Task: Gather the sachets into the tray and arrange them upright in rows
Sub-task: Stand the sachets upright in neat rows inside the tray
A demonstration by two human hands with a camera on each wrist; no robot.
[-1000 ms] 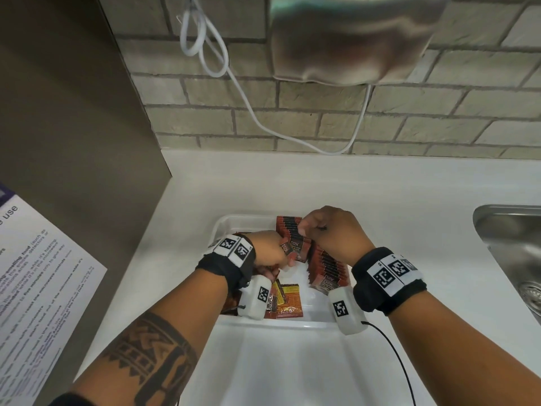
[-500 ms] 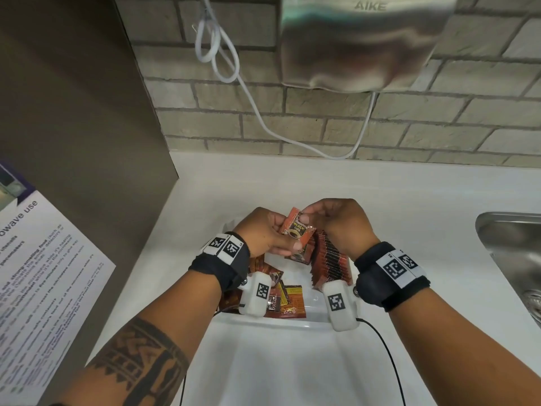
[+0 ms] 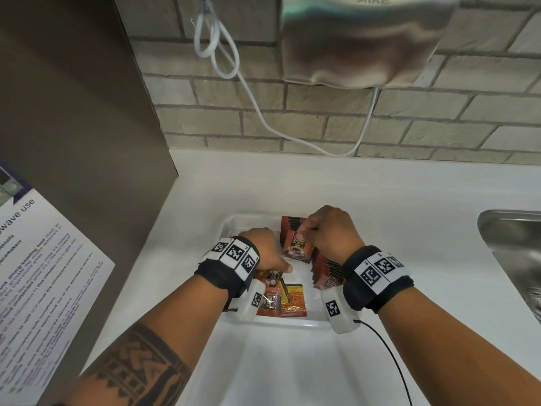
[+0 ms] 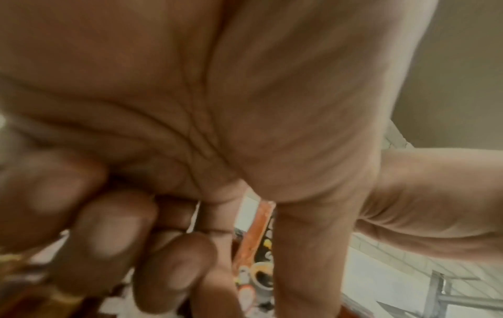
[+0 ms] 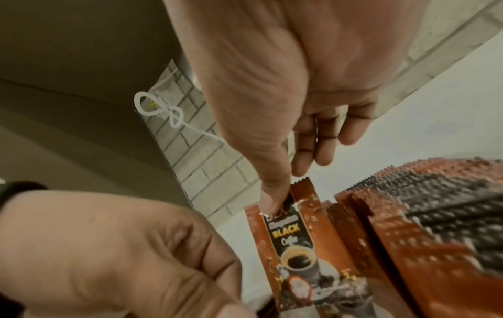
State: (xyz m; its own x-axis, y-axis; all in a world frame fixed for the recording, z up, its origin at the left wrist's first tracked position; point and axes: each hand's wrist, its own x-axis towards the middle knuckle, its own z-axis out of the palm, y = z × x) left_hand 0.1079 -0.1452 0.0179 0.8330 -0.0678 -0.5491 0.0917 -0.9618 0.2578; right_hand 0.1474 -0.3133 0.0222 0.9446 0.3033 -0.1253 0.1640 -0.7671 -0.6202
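Sachet [image 3: 297, 246] lowered – upright, brown, "BLACK" label

Left hand [image 4: 217, 107] fills most of view, palm facing camera, close and blurred. Fingers [image 4: 114, 232] curled inward toward palm at lower left; whether grip closes on anything cannot be told. Thumb [image 4: 435, 193] stretches out to right. In gap beside curled fingers, orange-brown sachet [image 4: 255, 243] seen edge-on, coffee cup print near its lower end. White counter [image 4: 381, 275] at lower right. Brick wall [image 4: 462, 271] at right edge. Brown panel [image 4: 462, 86] upper right.
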